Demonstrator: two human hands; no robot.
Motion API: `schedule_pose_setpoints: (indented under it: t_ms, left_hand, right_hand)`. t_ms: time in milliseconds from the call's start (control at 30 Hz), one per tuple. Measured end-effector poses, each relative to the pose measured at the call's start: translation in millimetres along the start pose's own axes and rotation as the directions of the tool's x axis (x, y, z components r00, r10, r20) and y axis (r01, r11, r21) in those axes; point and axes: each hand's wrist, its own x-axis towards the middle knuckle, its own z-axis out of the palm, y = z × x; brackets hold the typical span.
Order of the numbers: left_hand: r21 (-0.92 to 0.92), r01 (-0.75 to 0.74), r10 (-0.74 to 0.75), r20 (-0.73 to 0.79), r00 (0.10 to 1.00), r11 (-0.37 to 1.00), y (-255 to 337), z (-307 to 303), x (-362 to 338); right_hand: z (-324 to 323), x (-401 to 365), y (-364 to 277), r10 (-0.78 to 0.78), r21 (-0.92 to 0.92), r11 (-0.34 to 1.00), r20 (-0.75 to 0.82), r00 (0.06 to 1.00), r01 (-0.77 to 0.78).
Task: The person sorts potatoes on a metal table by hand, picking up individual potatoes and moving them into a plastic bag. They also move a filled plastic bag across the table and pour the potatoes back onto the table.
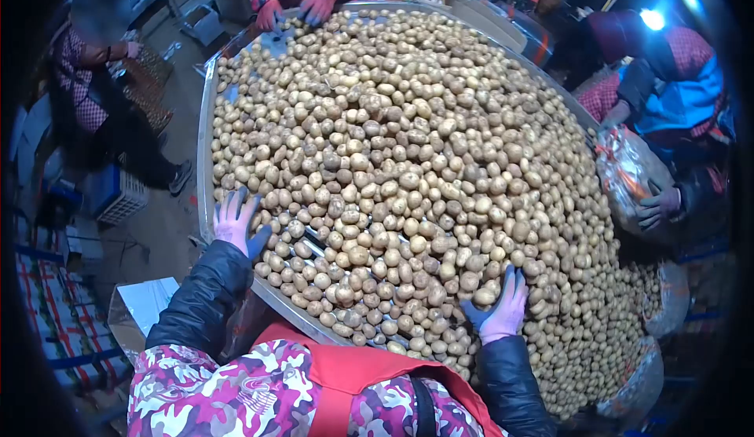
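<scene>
A wide heap of small, pale brown potatoes (408, 146) covers a metal-rimmed sorting table (206, 146). My left hand (238, 226), in a pink glove with blue-grey fingers, rests at the table's left edge. Its fingers are spread beside the nearest potatoes and grip nothing. Farther right, my right hand (501, 309) wears a matching glove and touches the potatoes at the near side of the heap. Thumb and fingers stand apart there, and no potato is enclosed in them. Between my hands, narrow strips of the table's surface show through gaps among the potatoes.
Across the table, a co-worker's gloved hands (306, 9) are at the far rim. On the right, another person (667, 84) handles a clear plastic bag (628, 174). At left, someone stands near a crate (122, 193). An open carton (141, 311) sits by my left arm.
</scene>
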Motion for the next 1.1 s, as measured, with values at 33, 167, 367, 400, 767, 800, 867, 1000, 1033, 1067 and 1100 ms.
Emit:
schedule_pose_setpoints:
  t_ms: [33,167,367,400,767,800,867,1000,1033,1067,1100]
  left_hand:
    - [0.03,0.007,-0.008,0.032,0.999,1.0,6,-3,-1]
    - [0.033,0.027,-0.029,0.071,0.997,0.999,8,-3,3]
    - [0.019,0.038,-0.04,0.119,0.992,0.999,13,-11,8]
    - [0.017,0.034,-0.036,0.119,0.992,0.999,13,-11,9]
    - [-0.017,0.033,-0.031,0.131,0.991,0.999,11,-14,11]
    - [-0.009,0.039,-0.037,0.14,0.989,0.999,11,-14,11]
    - [-0.018,0.056,-0.053,0.127,0.99,0.998,11,-13,10]
    - [-0.03,0.045,-0.041,0.116,0.992,0.999,11,-13,10]
    - [-0.032,0.048,-0.044,0.119,0.992,0.998,11,-13,9]
    - [-0.037,0.05,-0.046,0.118,0.992,0.998,10,-13,10]
    - [-0.042,0.054,-0.049,0.116,0.992,0.998,10,-12,11]
  right_hand:
    - [6,13,-4,-0.042,0.059,0.997,-0.121,0.992,0.05]
    - [30,63,-22,-0.248,-0.049,0.969,-0.153,0.957,0.244]
    - [60,171,-62,-0.07,0.0,0.998,-0.173,0.982,0.071]
    - [57,190,-88,0.003,0.188,0.982,-0.197,0.98,0.035]
    - [117,323,-138,-0.006,0.002,1.0,-0.271,0.963,0.007]
    - [110,323,-140,0.011,0.03,1.0,-0.2,0.98,-0.006]
    - [92,327,-133,-0.054,0.148,0.987,-0.064,0.997,0.063]
    - [36,376,-137,-0.195,0.045,0.978,-0.161,0.968,0.204]
    - [17,392,-159,-0.182,-0.012,0.983,-0.057,0.982,0.181]
    - [5,404,-184,-0.158,-0.092,0.983,0.004,0.987,0.158]
    - [15,427,-193,-0.217,-0.187,0.958,0.024,0.976,0.218]
